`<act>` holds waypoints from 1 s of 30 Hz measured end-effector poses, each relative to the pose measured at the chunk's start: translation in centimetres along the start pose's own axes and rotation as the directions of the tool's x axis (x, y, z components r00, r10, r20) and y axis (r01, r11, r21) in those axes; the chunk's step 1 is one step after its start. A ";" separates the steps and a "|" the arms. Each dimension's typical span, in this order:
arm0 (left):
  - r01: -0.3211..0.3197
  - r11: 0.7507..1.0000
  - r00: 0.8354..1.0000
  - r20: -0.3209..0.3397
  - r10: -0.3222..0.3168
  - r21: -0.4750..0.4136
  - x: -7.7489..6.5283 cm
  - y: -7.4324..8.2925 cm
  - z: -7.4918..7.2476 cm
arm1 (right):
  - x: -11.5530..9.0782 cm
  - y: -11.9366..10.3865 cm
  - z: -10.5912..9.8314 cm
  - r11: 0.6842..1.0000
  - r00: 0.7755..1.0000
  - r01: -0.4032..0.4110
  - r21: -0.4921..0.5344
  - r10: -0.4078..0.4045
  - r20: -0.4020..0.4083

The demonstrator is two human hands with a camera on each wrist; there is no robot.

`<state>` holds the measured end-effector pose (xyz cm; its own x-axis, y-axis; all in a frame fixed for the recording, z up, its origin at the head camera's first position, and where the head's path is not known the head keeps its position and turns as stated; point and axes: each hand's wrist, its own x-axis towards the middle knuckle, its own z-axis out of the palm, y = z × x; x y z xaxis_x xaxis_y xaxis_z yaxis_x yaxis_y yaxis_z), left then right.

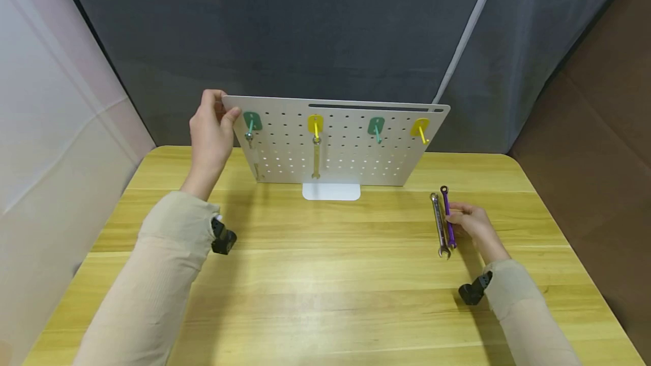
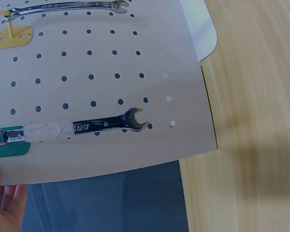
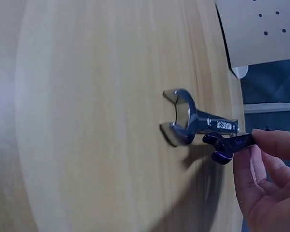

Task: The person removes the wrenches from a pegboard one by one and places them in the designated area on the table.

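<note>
With thumb and fingers, my left hand [image 1: 211, 134] grips the upper left corner of the white pegboard [image 1: 346, 154]. On the board's green hook at far left hangs a silver wrench [image 2: 104, 124] with a whitish wrap on its handle. A second silver wrench [image 1: 316, 160] hangs from the yellow hook [image 1: 315, 123] beside it. Over at the right, my right hand [image 1: 473, 227] pinches a purple wrench [image 1: 449, 222] between thumb and fingers. Just left of it a larger silver wrench [image 3: 183, 118] lies on the table, its open end toward the near side.
Another green hook [image 1: 376, 127] and another yellow hook [image 1: 420, 129] on the board's right half carry nothing. A white base plate [image 1: 331, 191] juts forward under the board. The wooden table [image 1: 325, 287] ends at a dark curtain [image 1: 285, 27] behind.
</note>
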<state>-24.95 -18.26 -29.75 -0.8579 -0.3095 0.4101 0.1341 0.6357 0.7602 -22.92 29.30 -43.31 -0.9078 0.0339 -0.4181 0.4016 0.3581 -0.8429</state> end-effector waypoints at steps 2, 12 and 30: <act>0.003 1.000 1.000 0.000 -0.003 0.000 0.0 0.0 0.0 | 0.0 0.2 -0.1 1.000 1.000 0.008 -0.017 -0.008 0.010; 0.007 1.000 1.000 0.005 -0.007 -0.003 0.1 0.0 0.0 | 0.1 0.9 -0.4 0.999 1.000 0.001 -0.052 0.000 0.017; 0.006 1.000 1.000 0.006 -0.006 0.002 0.0 0.0 0.0 | 0.4 1.0 0.1 0.992 0.997 -0.002 -0.126 -0.007 -0.071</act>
<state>-24.94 -18.26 -29.76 -0.8618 -0.3092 0.4022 0.1278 0.6349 0.7619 -22.87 29.57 -44.37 -0.9168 0.0973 -0.3873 0.3851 0.4729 -0.7925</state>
